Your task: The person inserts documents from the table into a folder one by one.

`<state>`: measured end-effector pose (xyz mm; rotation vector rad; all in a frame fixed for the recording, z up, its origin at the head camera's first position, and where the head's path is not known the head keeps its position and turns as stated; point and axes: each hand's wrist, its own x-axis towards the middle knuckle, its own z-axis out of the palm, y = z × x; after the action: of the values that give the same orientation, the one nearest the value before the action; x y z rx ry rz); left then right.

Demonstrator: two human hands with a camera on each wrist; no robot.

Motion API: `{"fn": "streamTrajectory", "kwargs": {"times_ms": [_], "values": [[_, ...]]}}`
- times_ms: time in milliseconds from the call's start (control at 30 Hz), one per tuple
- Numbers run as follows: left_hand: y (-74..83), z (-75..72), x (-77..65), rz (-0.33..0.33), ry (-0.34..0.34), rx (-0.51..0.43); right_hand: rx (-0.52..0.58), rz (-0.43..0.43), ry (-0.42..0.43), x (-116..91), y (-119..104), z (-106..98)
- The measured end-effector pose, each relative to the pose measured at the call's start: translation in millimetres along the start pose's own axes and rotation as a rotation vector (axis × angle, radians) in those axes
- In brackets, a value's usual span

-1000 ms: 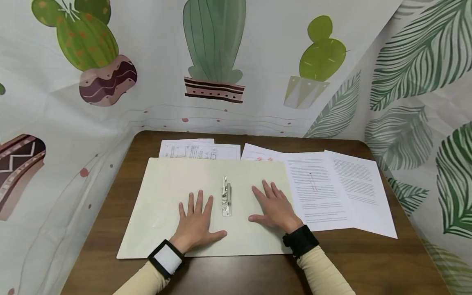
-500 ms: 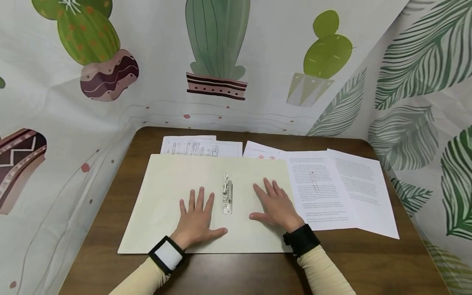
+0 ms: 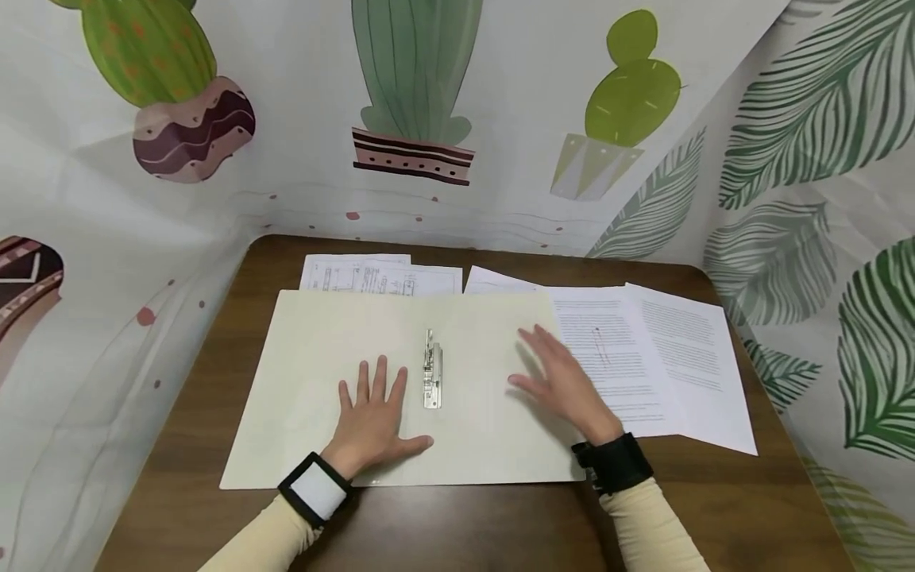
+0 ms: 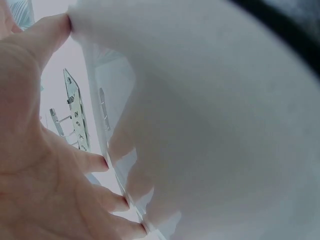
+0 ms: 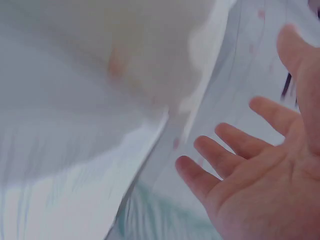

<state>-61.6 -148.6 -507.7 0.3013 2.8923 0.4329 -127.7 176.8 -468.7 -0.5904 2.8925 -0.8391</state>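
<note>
A cream ring binder (image 3: 314,342) lies spread flat on the table. Its metal clip mechanism (image 3: 432,373) sits near the middle and also shows in the left wrist view as a metal clip (image 4: 75,112). My left hand (image 3: 370,425) rests on the left cover, fingers straight and spread, fingertips touching the surface. Over the right side of the binder hovers my right hand (image 3: 568,389), raised above it with a shadow below. In the right wrist view the right hand (image 5: 265,175) has loosely extended fingers and holds nothing.
Printed text sheets (image 3: 693,342) overlap at the binder's right, one partly behind my right hand. Sheets with drawings (image 3: 386,274) stick out behind the binder's top edge. A brown wooden table (image 3: 472,528) carries everything, with a cactus-print cloth (image 3: 286,143) behind it.
My right hand has lifted off the binder and shifted right, its fingers drawn closer together. The left hand stays on the cover. The head view has shifted slightly.
</note>
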Motion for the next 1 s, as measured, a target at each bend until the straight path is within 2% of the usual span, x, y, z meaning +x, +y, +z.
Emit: {"fn": "streamTrajectory", "kwargs": {"times_ms": [100, 200, 267, 333, 500, 667, 833, 1000], "values": [[2.6, 0.1, 2.2, 0.019, 0.010, -0.019, 0.036, 0.049, 0.127, -5, 29, -27], [1.7, 0.1, 3.8, 0.032, 0.029, -0.035, 0.019, 0.144, 0.265, -13, 61, -57], [-0.9, 0.8, 4.2, 0.035, 0.042, -0.035, -0.014, 0.239, 0.338, -18, 82, -75], [-4.1, 1.7, 4.1, 0.033, 0.045, -0.034, -0.058, 0.358, 0.370, -24, 103, -90], [-7.2, 5.6, 4.4, 0.030, 0.045, -0.042, -0.103, 0.645, 0.318, -40, 149, -112], [-8.1, 2.6, 2.8, 0.028, 0.050, -0.050, -0.092, 0.845, 0.212, -55, 176, -111], [-9.5, 3.2, 3.0, 0.017, 0.040, -0.036, -0.071, 0.977, 0.123, -63, 182, -103], [-9.6, 5.9, 5.3, 0.017, 0.026, -0.034, -0.061, 1.026, 0.049, -67, 180, -103]]}}
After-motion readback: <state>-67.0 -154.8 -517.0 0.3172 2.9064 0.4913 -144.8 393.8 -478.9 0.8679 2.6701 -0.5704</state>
